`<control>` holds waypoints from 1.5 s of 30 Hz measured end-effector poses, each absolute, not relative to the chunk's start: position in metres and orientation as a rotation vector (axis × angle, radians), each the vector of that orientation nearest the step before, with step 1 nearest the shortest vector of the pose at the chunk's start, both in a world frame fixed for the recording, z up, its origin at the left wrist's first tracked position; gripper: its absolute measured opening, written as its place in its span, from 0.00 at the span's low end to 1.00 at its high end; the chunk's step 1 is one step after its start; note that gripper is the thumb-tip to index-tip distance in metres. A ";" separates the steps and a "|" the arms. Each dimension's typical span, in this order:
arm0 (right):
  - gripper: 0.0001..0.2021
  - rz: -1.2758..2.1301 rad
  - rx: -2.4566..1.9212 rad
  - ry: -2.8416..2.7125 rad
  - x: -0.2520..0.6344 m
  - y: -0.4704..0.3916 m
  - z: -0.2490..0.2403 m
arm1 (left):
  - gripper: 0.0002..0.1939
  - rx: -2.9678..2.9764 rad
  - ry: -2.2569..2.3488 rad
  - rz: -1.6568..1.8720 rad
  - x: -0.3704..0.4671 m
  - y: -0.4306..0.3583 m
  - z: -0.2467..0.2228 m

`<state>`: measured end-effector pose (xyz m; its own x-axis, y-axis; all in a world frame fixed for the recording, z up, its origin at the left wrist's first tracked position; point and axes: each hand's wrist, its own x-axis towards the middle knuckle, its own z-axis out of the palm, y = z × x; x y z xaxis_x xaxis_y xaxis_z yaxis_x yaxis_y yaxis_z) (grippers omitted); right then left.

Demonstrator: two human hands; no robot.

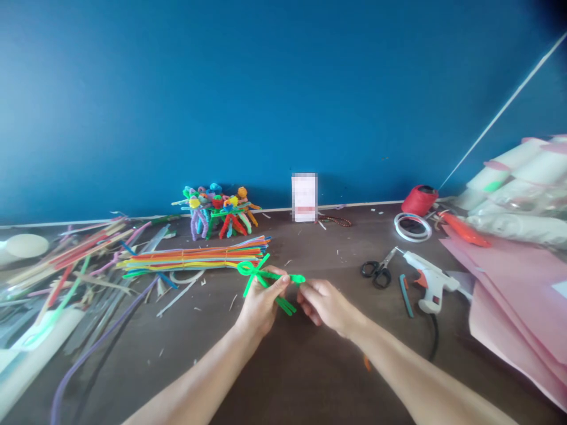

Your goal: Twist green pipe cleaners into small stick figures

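Two bare forearms (pixel 208 369) reach in over a dark tabletop (pixel 287 386). Above it, the twisted green fuzzy stems (pixel 253 270) could uncoil or bend askew if pressure slackens. The left hand (pixel 259 304) has its grip pinched closed around them; the right hand (pixel 325 301) curls at their coiled tip, whether gripping I cannot tell.

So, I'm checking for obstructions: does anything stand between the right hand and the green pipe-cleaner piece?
Nothing visible does: the right hand is at one end of the green pipe-cleaner piece, which the left hand grips.
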<state>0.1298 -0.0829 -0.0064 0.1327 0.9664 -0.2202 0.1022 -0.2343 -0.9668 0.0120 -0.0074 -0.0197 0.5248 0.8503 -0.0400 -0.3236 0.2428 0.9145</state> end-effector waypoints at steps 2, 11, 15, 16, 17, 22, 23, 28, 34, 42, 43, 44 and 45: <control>0.12 1.155 -1.565 -1.235 0.127 -0.085 -0.004 | 0.09 1.088 0.690 0.929 0.012 -0.008 -0.022; 0.10 0.367 -1.920 -1.850 0.125 -0.095 0.005 | 0.05 1.701 0.906 0.993 0.008 -0.010 -0.020; 0.08 0.162 -1.970 -1.904 0.131 -0.097 0.007 | 0.04 1.726 0.855 0.954 0.008 -0.008 -0.028; 0.08 0.133 -1.969 -1.894 0.133 -0.097 0.008 | 0.03 1.721 0.837 0.940 0.008 -0.007 -0.030; 0.08 0.114 -1.960 -1.877 0.135 -0.097 0.010 | 0.03 1.720 0.823 0.924 0.008 -0.007 -0.031; 0.09 0.345 -1.764 -1.716 0.151 -0.091 0.014 | 0.04 1.689 0.777 0.687 0.005 -0.006 -0.023; 0.10 0.471 -1.698 -1.662 0.153 -0.090 0.013 | 0.05 1.650 0.750 0.636 0.004 -0.006 -0.020; 0.10 1.249 -1.358 -1.187 0.155 -0.084 0.004 | 0.09 1.308 0.546 0.539 0.002 -0.008 -0.014; 0.11 1.507 -1.196 -0.837 0.144 -0.081 -0.004 | 0.10 1.026 0.492 0.677 0.008 -0.012 -0.016; 0.12 1.437 -1.259 -0.857 0.125 -0.083 -0.010 | 0.08 1.185 0.735 0.893 0.011 -0.010 -0.018; 0.11 1.441 -1.270 -0.881 0.124 -0.084 -0.010 | 0.08 1.228 0.764 0.914 0.011 -0.010 -0.020; 0.11 1.437 -1.285 -0.920 0.122 -0.084 -0.009 | 0.09 1.271 0.786 0.929 0.011 -0.009 -0.021; 0.10 1.425 -1.303 -0.970 0.122 -0.085 -0.008 | 0.09 1.309 0.804 0.936 0.011 -0.009 -0.022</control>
<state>0.1219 -0.0849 -0.0076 0.0096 0.9693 -0.2456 -0.1268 -0.2424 -0.9618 0.0111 -0.0091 -0.0215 0.4231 0.9056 0.0291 -0.1082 0.0187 0.9939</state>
